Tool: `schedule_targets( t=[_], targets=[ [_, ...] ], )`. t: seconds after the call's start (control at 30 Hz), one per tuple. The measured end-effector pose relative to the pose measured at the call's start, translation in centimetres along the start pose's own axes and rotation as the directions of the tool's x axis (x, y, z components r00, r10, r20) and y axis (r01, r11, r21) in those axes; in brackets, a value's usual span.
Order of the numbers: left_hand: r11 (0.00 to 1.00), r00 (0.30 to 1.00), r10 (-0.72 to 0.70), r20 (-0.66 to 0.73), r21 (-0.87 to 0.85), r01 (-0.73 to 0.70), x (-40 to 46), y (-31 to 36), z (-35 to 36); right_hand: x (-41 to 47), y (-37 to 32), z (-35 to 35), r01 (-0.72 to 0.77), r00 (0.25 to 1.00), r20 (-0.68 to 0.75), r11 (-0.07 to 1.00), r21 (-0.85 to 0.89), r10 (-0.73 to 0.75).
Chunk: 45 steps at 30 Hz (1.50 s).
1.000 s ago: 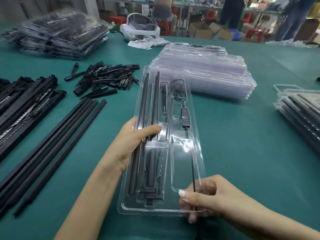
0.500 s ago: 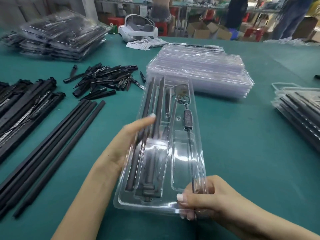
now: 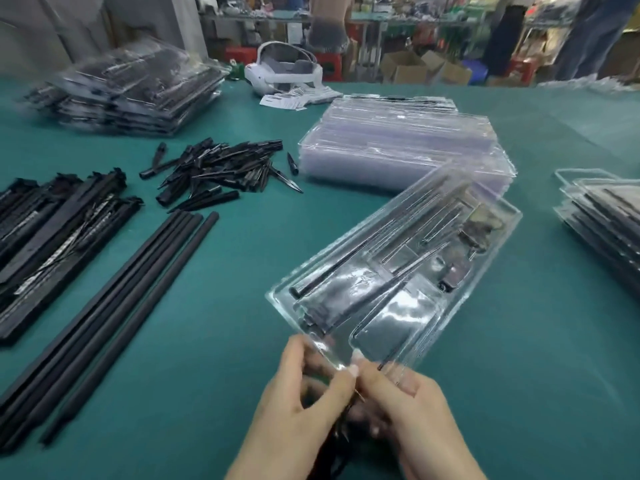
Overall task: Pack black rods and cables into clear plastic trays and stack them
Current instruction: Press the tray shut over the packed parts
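At the desk's (image 3: 207,341) left edge lie flat black bars (image 3: 52,237), and just right of them a row of long rods (image 3: 114,306) runs from the near left corner toward the middle. Beyond these, a loose heap of short spikes (image 3: 221,168) sits toward the far side, with a stack of filled trays (image 3: 131,95) near the far left corner.

Mid-desk, toward the far edge, is a pile of empty trays (image 3: 398,147). In front of it the tray (image 3: 391,271) being packed is tilted, its far end swung toward the right and raised off the desk; rods and a cable (image 3: 453,271) with a small block on it lie in its compartments, blurred by motion.

At the near edge both hands meet at the tray's near end. The left hand (image 3: 298,403) pinches that end between thumb and curled fingers. The right hand (image 3: 408,410) is curled beside it, touching the same end, with a dark strand, probably the cable's loose tail, running down between the hands; whether the right fingers clamp the tray or the strand I cannot tell.

At the right edge sits a second stack of filled trays (image 3: 609,230).

This looks like the finishing step on one tray: parts are seated and the cable tail remains loose. The next move probably calls for tucking that tail into its slot without tipping the rods out, then laying the tray flat on the right-hand stack.
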<state>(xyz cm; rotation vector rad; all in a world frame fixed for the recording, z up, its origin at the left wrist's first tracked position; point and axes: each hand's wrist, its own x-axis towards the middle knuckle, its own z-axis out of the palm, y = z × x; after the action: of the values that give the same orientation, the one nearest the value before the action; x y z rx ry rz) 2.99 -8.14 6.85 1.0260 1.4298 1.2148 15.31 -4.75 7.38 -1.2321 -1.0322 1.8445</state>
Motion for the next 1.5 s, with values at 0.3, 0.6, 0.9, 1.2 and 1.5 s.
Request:
schedule_targets(
  t=[0.3,0.6,0.9,1.2,1.5],
  targets=[
    [0.98,0.978,-0.196,0.077,-0.019,0.198,1.4,0.8,-2.9,1.0,0.1,0.5,-0.051,0.97,0.218,0.968,-0.245,0.107],
    [0.928,0.887,-0.345,0.308,-0.027,0.371,2.7,1.3,-4.2,1.3,-0.1,0.5,-0.107,0.934,0.3,0.954,-0.281,0.193],
    [0.895,0.876,-0.409,0.255,-0.078,0.44,2.9,0.0,-5.2,1.2,-1.2,-1.7,0.751,0.519,0.614,-0.026,-0.66,-0.594],
    [0.879,0.863,-0.418,0.285,-0.114,0.464,3.1,0.4,-5.5,5.8,-1.8,-0.5,0.755,0.145,0.927,-0.567,-0.329,-0.345],
    [0.878,0.878,-0.438,0.192,-0.117,0.464,2.5,0.3,-4.9,6.3,-1.8,0.4,0.877,0.191,0.941,-0.383,-0.291,-0.279]
  ],
)
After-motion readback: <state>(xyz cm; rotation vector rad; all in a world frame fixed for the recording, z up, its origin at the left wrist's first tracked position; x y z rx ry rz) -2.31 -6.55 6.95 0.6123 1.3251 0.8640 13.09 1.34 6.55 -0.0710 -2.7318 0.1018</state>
